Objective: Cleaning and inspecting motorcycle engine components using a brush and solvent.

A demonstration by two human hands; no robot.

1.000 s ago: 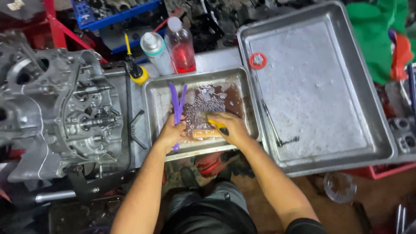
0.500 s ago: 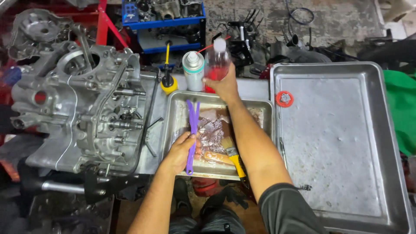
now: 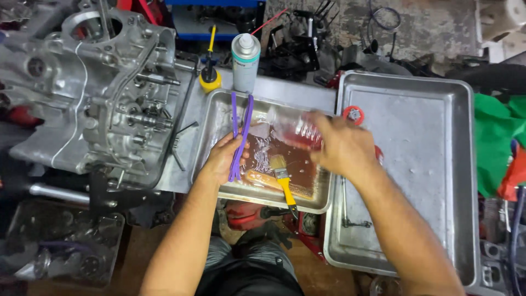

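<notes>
The right hand (image 3: 339, 148) grips a clear bottle (image 3: 293, 130) of red liquid, tipped on its side above the small tray (image 3: 215, 118). The left hand (image 3: 223, 159), fingers curled around purple tongs (image 3: 241, 131), rests at the tray's left edge near a yellow-handled brush (image 3: 284, 181). An engine block (image 3: 98, 93) crowds the left side, while the large tray (image 3: 416, 164) on the right lies mostly bare.

Bright even light; glare on the small tray (image 3: 216, 118), right hand (image 3: 339, 148) motion-blurred.

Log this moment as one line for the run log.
left hand: on purple strip | right hand: tilts bottle over small tray | brush: in tray | engine case: left
</notes>
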